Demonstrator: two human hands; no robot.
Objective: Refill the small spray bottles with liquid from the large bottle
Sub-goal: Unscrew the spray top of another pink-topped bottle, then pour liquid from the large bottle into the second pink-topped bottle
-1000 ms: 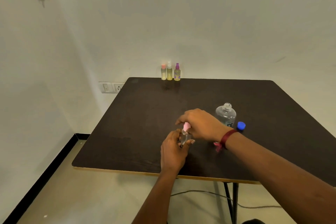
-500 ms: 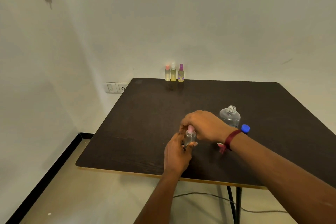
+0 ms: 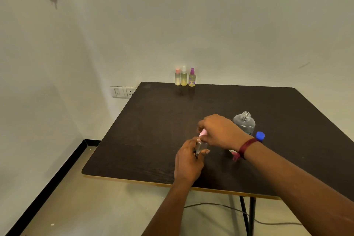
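Small clear plastic spray bottle [image 3: 201, 146] with a pink spray cap [image 3: 202, 133] stands near the front of the dark wooden tabletop [image 3: 153, 120], gripped low on its body by the left hand [image 3: 188, 161], whose fingers [image 3: 206, 151] are wrapped around it. The right hand [image 3: 220, 130] reaches over from the right, pinching the pink cap from above. The step looks like twisting that cap, though on or off cannot be told. To do it well, the left hand should keep the body upright and steady without squeezing, while the right turns the cap straight on its thread. Just behind the right hand stands the large clear round bottle [image 3: 244, 123], its neck uncapped, its blue cap [image 3: 260, 136] beside it. Three filled yellowish spray bottles [image 3: 184, 77] stand together at the far edge.
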